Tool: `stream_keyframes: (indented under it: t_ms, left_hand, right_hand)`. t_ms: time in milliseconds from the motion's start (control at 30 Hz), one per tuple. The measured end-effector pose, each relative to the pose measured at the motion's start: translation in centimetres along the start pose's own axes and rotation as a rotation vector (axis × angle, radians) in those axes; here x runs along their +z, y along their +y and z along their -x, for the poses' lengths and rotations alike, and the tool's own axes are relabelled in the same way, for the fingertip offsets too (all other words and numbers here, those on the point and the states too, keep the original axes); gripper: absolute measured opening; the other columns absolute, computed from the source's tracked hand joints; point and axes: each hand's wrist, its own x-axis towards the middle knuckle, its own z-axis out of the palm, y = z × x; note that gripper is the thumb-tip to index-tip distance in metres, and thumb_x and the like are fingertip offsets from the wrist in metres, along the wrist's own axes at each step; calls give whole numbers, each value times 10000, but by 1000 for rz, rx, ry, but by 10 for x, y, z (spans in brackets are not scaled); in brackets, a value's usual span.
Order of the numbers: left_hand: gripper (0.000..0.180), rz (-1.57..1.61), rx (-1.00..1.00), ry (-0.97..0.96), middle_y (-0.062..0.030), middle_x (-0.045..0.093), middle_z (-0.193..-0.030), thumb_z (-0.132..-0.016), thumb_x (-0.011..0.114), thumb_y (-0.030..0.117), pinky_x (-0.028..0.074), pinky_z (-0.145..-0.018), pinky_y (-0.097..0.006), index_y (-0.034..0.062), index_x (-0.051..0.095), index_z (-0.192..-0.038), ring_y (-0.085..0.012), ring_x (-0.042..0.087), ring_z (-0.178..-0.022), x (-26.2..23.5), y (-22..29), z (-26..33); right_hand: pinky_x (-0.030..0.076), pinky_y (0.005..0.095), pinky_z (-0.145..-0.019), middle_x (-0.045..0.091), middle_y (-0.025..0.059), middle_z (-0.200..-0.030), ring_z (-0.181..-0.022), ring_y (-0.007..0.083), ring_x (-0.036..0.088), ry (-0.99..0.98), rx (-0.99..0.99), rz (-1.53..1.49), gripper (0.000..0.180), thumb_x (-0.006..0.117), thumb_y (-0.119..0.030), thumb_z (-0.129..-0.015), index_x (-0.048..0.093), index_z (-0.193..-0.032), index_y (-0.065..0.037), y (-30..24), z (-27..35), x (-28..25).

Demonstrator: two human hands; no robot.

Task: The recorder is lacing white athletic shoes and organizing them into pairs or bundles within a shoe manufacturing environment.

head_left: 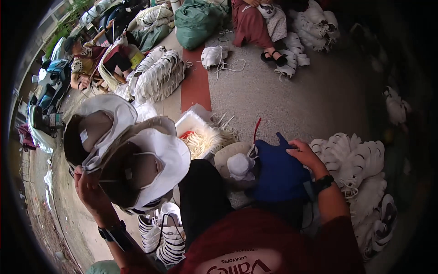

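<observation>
To the left, my left hand (89, 186) pinches a pale strap at the rim of a white wide-brimmed hat (169, 153) with a dark lining. This hat lies upside down with its inside showing. Against it rests a second upturned hat (114, 109), and more hats are partly hidden below. My right hand (306, 155) lies on the upper right edge of a blue cloth (280, 171) over my lap, fingers stretched out and holding nothing. Left of the cloth is a cream hat-like piece (223, 160) with a bunched white part (241, 166) on it.
A white foam box (194, 119) holds pale strips. White visor-like pieces (353, 160) are heaped at right; striped stacks (171, 242) stand below the hats. Farther off are another stack (157, 75), a green sack (198, 23), two seated people and a parked scooter (54, 77).
</observation>
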Motion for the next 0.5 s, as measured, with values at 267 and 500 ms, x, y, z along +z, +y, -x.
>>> stream_keyframes:
  t_ms: [267, 500]
  left_hand:
    - [123, 5, -85, -252, 68, 384, -595, -872, 515, 72, 368, -577, -176, 109, 478, -760, -18, 294, -486, 202, -89, -76]
    - [160, -113, -349, -239, 77, 352, -547, -847, 546, 60, 268, -435, -186, 112, 469, -717, -24, 248, -444, 249, -234, -84]
  right_hand:
    - [461, 271, -749, 581, 61, -899, -861, 137, 553, -13, -37, -401, 354, 673, -156, -789, 528, -1090, -39, 84, -22, -50]
    - [449, 257, -766, 585, 38, -899, -872, 114, 550, 60, 158, -518, 318, 646, -136, -805, 529, -1079, -28, 176, 3, -73]
